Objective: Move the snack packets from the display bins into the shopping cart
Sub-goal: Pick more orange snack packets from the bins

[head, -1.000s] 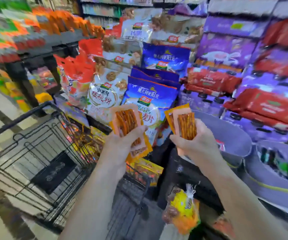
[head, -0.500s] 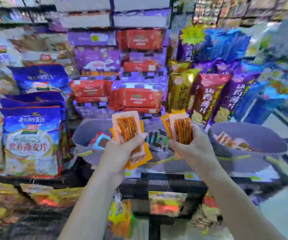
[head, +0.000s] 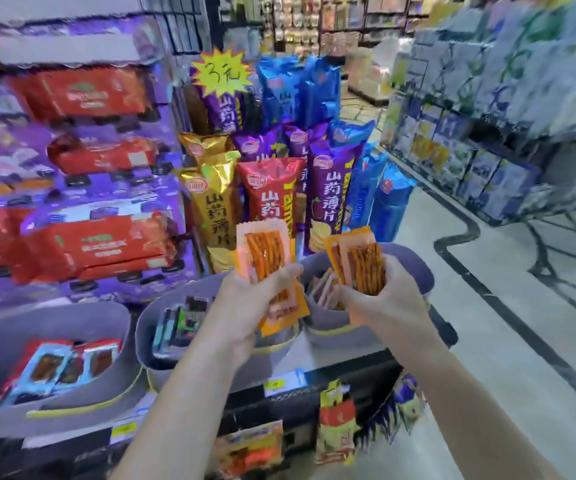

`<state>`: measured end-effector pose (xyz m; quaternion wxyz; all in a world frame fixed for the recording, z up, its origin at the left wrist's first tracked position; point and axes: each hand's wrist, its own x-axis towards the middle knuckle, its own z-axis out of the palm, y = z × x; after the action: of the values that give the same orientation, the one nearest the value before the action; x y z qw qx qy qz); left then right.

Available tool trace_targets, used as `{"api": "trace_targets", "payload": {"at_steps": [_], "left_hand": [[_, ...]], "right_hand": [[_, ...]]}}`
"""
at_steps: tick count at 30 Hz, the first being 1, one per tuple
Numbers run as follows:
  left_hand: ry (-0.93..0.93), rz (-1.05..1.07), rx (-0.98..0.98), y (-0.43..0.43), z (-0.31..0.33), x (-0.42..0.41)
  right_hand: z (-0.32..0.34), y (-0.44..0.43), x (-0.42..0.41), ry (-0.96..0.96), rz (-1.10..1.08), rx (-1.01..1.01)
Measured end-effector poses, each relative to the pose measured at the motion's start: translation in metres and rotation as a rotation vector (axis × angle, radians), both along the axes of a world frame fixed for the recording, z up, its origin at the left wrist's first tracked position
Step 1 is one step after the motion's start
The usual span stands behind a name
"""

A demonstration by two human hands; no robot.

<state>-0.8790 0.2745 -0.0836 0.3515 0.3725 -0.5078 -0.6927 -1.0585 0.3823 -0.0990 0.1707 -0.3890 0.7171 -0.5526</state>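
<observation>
My left hand (head: 245,308) grips orange snack packets (head: 266,252) with brown sticks showing through a clear window. My right hand (head: 380,303) holds similar orange packets (head: 359,263). Both hands hover over the right grey display bin (head: 414,268), which has more pink and orange packets (head: 321,289) inside. A middle grey bin (head: 148,327) holds dark packets (head: 182,323). A left grey bin (head: 2,341) holds red and blue packets (head: 65,363). The shopping cart is out of view.
Tall chip bags (head: 272,199) stand behind the bins, with a yellow price star (head: 220,76) above. Red and purple boxes (head: 89,244) fill shelves at left. Small packets (head: 335,427) hang below the bins. An aisle floor (head: 508,341) runs at right beside another shelf (head: 470,150).
The view has swung right, from the cart and blue bags to the bins and chip bags. Both hands keep the same packets, now over the right bin.
</observation>
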Motion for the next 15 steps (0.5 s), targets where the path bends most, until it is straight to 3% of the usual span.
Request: {"api": "trace_targets", "payload": {"at_steps": [8, 15], "left_hand": [[-0.016, -0.116, 0.04, -0.049, -0.007, -0.089], [-0.092, -0.196, 0.063, -0.092, -0.031, -0.13]], "right_hand": [[-0.001, -0.03, -0.07, -0.001, -0.157, 0.074], [-0.015, -0.061, -0.113, -0.044, -0.141, 0.099]]}}
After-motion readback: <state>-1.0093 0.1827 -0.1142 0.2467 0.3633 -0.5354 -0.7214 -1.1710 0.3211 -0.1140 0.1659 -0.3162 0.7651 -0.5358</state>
